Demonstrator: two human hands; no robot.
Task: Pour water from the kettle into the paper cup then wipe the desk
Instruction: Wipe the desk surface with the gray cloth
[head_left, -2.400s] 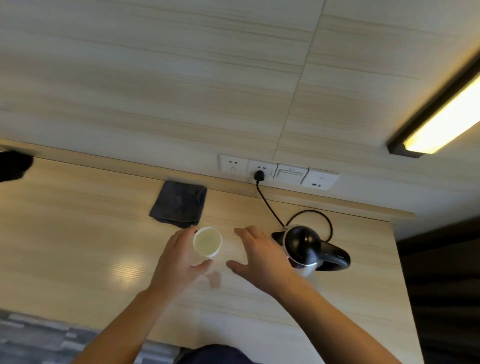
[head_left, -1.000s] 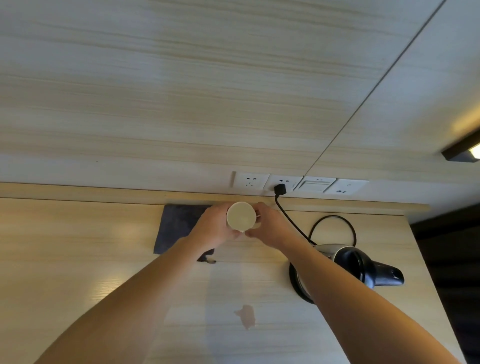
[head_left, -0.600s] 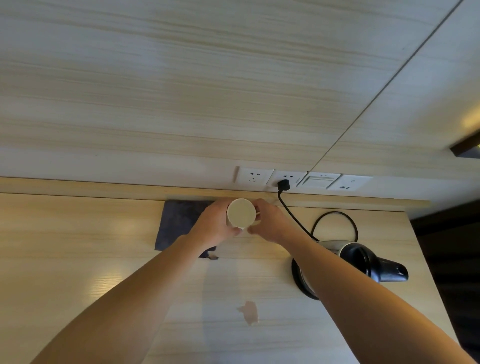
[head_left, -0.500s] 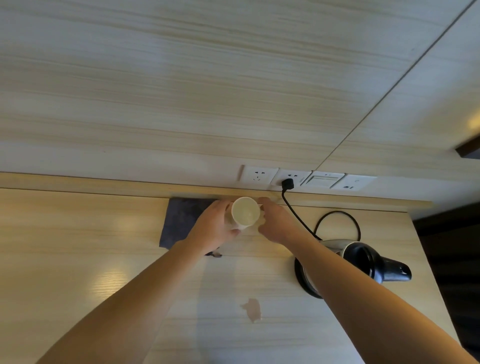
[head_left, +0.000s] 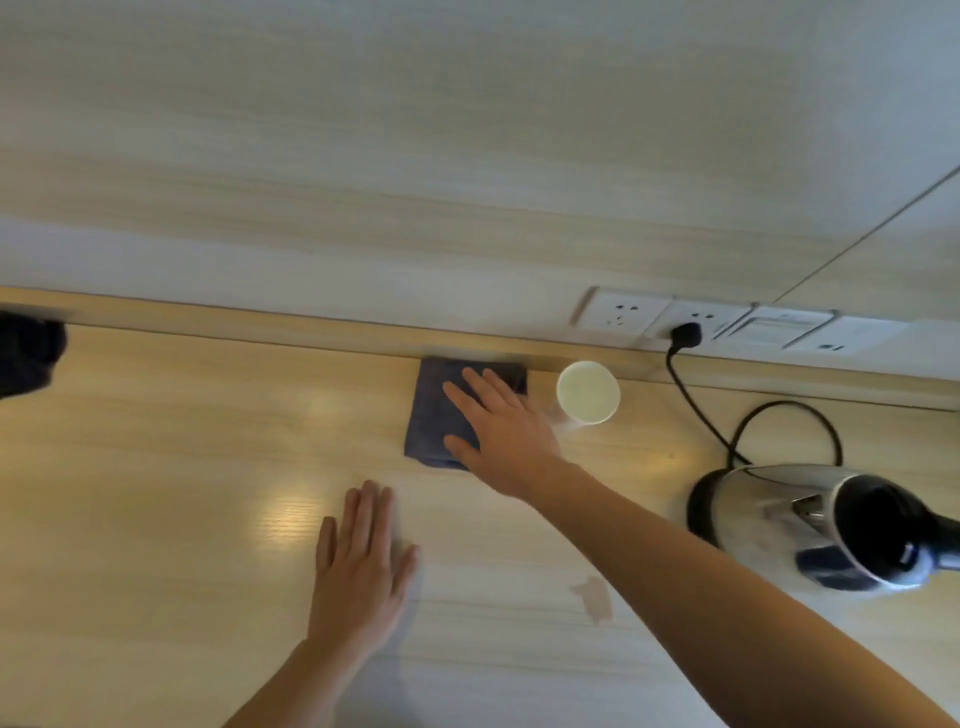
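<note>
Glossy wood-grain tabletop (head_left: 156, 493), shiny steel kettle (head_left: 779, 519) with black plastic bits, matt grey cloth (head_left: 431, 415), paper cup (head_left: 588, 391).

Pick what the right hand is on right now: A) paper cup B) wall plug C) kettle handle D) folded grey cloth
D: the right hand lies open and flat on the folded grey cloth by the back edge of the desk, while the paper cup stands untouched just to its right and the kettle sits apart on its base.
</note>
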